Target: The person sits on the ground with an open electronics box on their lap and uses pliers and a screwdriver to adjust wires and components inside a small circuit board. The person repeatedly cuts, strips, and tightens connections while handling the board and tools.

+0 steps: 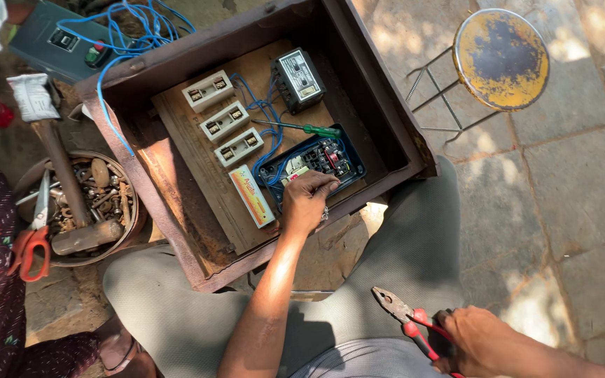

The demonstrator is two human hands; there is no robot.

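The left hand [307,199] reaches into the rusty metal box [386,133], its fingertips pinched on something small at the near edge of the open blue starter [313,159]; what they grip is too small to tell, perhaps a wire. A green screwdriver [301,128] lies just behind the starter, beside three white fuse holders [224,120] on the wooden board. The right hand [477,341] rests near the person's knee, clenched around red-handled pliers [406,318], their jaws pointing left. A yellow stool [501,57] stands well apart.
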